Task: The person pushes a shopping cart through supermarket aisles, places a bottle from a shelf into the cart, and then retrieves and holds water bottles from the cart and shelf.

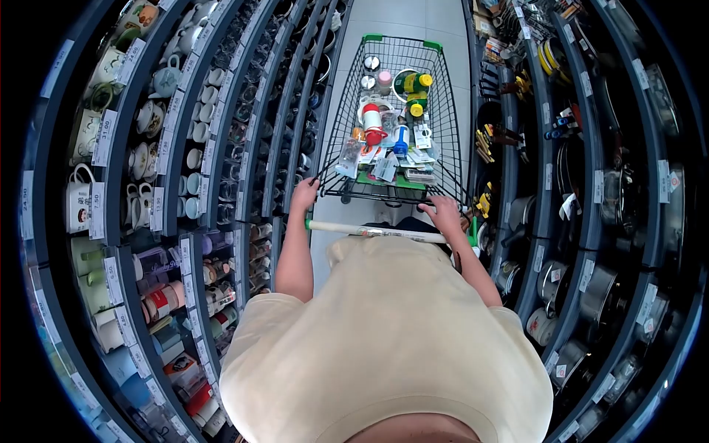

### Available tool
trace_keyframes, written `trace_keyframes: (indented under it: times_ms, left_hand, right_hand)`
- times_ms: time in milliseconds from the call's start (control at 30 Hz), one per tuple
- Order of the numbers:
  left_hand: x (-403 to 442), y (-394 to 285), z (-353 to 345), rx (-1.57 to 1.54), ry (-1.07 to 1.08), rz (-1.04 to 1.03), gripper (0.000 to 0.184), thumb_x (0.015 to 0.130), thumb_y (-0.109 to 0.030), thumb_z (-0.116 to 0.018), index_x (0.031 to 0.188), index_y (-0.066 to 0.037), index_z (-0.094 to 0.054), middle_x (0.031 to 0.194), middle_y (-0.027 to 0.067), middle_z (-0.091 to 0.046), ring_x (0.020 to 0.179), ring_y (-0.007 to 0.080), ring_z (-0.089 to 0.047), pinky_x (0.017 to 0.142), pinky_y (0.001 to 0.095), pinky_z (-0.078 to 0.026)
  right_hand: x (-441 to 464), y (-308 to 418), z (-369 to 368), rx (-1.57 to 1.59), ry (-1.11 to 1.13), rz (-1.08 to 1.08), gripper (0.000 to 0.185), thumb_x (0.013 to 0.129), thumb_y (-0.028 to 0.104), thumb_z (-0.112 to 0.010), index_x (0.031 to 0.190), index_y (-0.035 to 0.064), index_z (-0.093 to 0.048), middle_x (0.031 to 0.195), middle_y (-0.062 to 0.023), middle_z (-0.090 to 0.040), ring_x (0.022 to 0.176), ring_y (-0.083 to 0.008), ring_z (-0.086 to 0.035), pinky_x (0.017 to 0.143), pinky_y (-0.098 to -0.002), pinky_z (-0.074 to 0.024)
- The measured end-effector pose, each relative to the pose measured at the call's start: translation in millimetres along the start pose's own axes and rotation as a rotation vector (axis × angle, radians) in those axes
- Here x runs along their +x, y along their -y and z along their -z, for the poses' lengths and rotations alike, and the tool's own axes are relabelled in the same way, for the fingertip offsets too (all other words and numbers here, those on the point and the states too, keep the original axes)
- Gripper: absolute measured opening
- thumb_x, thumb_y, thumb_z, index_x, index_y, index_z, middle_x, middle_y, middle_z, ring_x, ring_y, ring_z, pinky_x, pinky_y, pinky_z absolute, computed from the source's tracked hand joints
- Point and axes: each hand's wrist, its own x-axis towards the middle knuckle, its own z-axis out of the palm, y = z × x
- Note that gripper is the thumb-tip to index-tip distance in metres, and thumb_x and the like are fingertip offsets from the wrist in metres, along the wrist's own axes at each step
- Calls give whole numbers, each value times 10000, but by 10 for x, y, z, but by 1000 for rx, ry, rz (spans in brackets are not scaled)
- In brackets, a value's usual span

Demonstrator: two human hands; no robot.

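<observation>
In front of me stands a wire shopping cart (347, 111) with green corners and a pale handle bar (384, 230) close to my body. My left hand (305, 193) is closed on the near left corner of the basket's rim. On the near right side, my right hand (443, 215) grips the rim, its fingers partly hidden. Inside the basket lie a red and white bottle (373, 124), a blue and white bottle (401, 139), yellow-capped green bottles (417, 103), a pink-lidded jar (384, 81) and several small flat packages (385, 167).
Tall shelves line both sides of the narrow aisle. Mugs (194, 159), teapots (168, 76) and cups fill the left shelves (173, 111); pans (613, 199) and kitchen tools (484, 144) fill the right ones. Grey tiled floor (399, 18) runs ahead of the cart.
</observation>
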Motion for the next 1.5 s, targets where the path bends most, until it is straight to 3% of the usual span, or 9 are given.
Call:
trace_keyframes:
  times_ms: [100,200,300,467,800,1033,1167,1233,1500]
  left_hand:
    - [-149,91,26,11,6,-4,362,975,-301,-586,1153,5,-664,787,111,-661,643,216,-632,573,361,-549]
    - [-200,360,33,145,13,34,380,964,-341,-568,1184,-47,-669,1019,202,-712,913,356,-690,787,436,-538]
    - [-344,564,18,90,14,75,377,965,-347,-565,1156,-43,-679,1026,221,-704,971,384,-668,843,446,-514]
    - [-765,776,-1,23,15,76,361,973,-336,-578,1112,-20,-685,818,155,-691,677,262,-697,629,384,-548]
    - [-1723,1367,-117,-56,-27,51,338,962,-313,-607,1102,-16,-685,763,99,-661,631,202,-649,535,344,-536]
    - [-2518,1382,-154,-23,-45,61,344,974,-300,-595,1109,7,-673,779,77,-639,668,173,-635,566,349,-569]
    - [-2851,1504,-168,57,-10,96,377,960,-324,-607,1137,4,-667,818,119,-669,701,221,-667,611,361,-575]
    - [-2748,1973,-272,10,-23,128,387,952,-321,-609,1155,4,-665,850,182,-696,709,266,-678,663,384,-545]
    - [-3069,2095,-246,-59,3,76,320,971,-278,-586,1129,-13,-668,724,94,-651,605,210,-626,572,344,-508]
  right_hand:
    - [-120,39,-11,-2,-3,12,458,870,489,-668,1013,57,-723,987,-106,-713,969,-308,-631,852,-432,-447]
    - [-248,63,-85,-12,-6,17,467,876,499,-658,1014,58,-725,984,-97,-711,960,-308,-627,868,-432,-451]
    - [-408,119,-110,-5,21,13,470,875,506,-656,1018,63,-726,990,-95,-709,963,-308,-623,881,-432,-452]
    - [-742,180,-139,-4,46,13,465,865,510,-665,1017,76,-730,990,-88,-709,976,-302,-621,892,-429,-452]
    - [-1679,307,-205,42,62,21,462,846,502,-684,1014,74,-731,1002,-91,-709,1005,-298,-611,942,-424,-414]
    - [-2332,420,-200,39,67,48,458,851,489,-684,1014,63,-728,1002,-94,-705,1014,-296,-610,949,-427,-409]
    - [-2679,425,-238,41,51,66,460,857,479,-685,1030,53,-712,1041,-107,-702,1038,-300,-610,955,-428,-406]
    - [-2809,491,-188,56,70,39,459,850,478,-690,1018,52,-710,1039,-108,-701,1045,-304,-604,966,-433,-404]
    - [-3218,549,-338,57,7,54,474,849,494,-678,998,46,-721,999,-100,-701,1005,-291,-610,941,-429,-405]
